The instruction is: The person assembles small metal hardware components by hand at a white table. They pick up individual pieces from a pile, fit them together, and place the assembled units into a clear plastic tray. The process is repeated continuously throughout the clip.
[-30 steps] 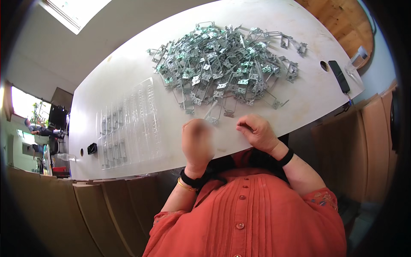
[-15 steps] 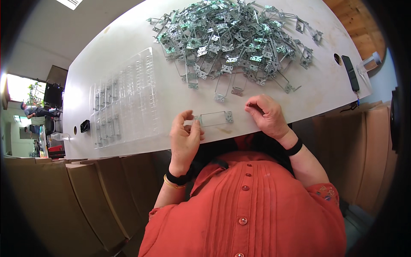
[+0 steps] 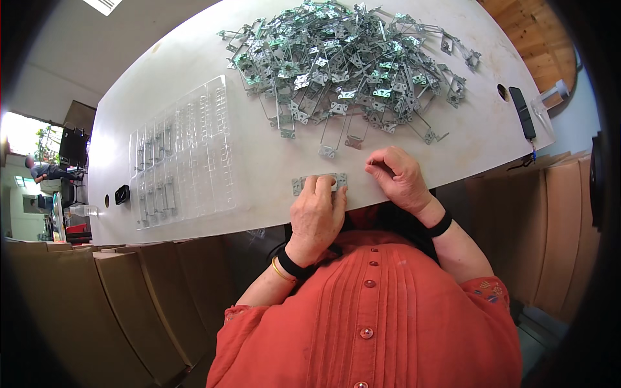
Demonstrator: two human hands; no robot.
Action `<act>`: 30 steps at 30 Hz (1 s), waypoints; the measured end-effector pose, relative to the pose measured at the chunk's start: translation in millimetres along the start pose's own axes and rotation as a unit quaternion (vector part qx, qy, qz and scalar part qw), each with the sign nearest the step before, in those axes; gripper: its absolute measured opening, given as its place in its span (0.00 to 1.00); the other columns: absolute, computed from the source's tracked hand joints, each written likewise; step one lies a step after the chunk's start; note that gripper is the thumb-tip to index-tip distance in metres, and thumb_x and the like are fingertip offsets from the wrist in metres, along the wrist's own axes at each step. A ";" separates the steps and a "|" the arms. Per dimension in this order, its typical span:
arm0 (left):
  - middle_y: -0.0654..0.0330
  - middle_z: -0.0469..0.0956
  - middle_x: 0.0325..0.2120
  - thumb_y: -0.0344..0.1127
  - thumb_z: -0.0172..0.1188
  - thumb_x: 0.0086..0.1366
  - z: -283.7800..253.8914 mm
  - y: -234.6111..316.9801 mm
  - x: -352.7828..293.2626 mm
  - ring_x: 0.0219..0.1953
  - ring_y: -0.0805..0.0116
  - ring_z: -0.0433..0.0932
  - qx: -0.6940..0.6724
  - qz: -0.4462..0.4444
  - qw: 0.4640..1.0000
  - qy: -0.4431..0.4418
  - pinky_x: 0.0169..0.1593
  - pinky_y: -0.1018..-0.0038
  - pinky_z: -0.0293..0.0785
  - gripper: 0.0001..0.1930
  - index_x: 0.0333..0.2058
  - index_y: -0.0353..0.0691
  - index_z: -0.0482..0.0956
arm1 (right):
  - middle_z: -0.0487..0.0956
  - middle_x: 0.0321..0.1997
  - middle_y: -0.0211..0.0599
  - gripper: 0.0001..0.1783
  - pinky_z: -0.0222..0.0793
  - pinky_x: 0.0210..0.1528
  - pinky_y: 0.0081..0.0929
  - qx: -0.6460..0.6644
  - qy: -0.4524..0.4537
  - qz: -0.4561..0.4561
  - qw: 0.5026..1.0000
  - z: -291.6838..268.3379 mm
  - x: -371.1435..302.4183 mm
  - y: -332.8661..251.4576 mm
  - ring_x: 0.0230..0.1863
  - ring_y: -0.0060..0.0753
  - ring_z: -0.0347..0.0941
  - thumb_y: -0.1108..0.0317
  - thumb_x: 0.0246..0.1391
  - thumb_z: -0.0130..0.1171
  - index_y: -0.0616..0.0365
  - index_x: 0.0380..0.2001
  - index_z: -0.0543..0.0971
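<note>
Near the table's front edge lies a metal bracket (image 3: 298, 186), two small perforated plates joined by thin rods. My left hand (image 3: 315, 213) comes over its middle from the near side, fingers bent down around the rods and hiding them; a plate shows on either side. To the right, apart from the bracket, my right hand (image 3: 400, 179) hovers by the table edge with fingers curled and thumb tucked in. Whatever is between those fingertips is too small to make out. Beyond both hands spreads a big heap of similar metal brackets (image 3: 349, 71), a few lying loose at its near side.
On the left lies a clear plastic tray (image 3: 207, 149) with slots, several brackets standing in its left part. A small black object (image 3: 121, 194) sits beside it. A black phone-like device (image 3: 524, 111) and a clear cup (image 3: 552, 97) are at the right edge. Cardboard boxes (image 3: 84, 310) stand below.
My left hand has moved right and closed over the bracket's middle, which lay uncovered beside its fingertips before. The right hand stays nearly in place, fingers still curled.
</note>
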State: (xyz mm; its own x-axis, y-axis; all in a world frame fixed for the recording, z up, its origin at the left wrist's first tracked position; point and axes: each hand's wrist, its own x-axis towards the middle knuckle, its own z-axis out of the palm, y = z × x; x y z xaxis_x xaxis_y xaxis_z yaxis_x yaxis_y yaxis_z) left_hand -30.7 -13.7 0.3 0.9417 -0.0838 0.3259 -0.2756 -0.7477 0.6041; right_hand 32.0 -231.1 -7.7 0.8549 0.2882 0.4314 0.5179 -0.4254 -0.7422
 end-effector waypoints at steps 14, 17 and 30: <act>0.55 0.83 0.34 0.33 0.55 0.81 -40.3 7.2 3.0 0.29 0.71 0.81 -0.522 -0.260 0.803 -0.122 0.37 0.75 0.81 0.09 0.47 0.31 0.77 | 0.82 0.34 0.36 0.09 0.74 0.42 0.36 0.023 0.006 0.012 1.000 -1.3 -0.9 -2.0 0.37 0.44 0.79 0.77 0.56 0.72 0.56 0.38 0.81; 0.54 0.83 0.35 0.37 0.52 0.83 -33.9 -7.1 0.6 0.29 0.71 0.81 -0.547 -0.307 0.772 -0.100 0.36 0.74 0.82 0.12 0.47 0.32 0.76 | 0.82 0.34 0.34 0.09 0.75 0.40 0.31 0.053 0.012 0.028 0.998 -2.0 -4.1 0.2 0.37 0.36 0.80 0.77 0.58 0.71 0.57 0.39 0.82; 0.53 0.75 0.51 0.20 0.46 0.74 -33.8 -19.6 0.4 0.36 0.74 0.82 -0.381 -0.302 0.867 -0.105 0.38 0.75 0.86 0.22 0.65 0.29 0.69 | 0.84 0.38 0.33 0.07 0.78 0.43 0.22 0.170 0.009 0.119 0.978 9.9 -3.7 -4.1 0.39 0.22 0.82 0.78 0.64 0.68 0.59 0.43 0.82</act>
State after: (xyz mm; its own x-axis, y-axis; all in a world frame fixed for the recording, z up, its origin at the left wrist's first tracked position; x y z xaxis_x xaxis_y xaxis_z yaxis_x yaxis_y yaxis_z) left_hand -31.5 23.1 13.2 0.9511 -0.0068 -0.3088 0.3081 -0.0505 0.9500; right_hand 26.4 -222.0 -11.3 0.9519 0.1987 0.2332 0.2674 -0.1676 -0.9489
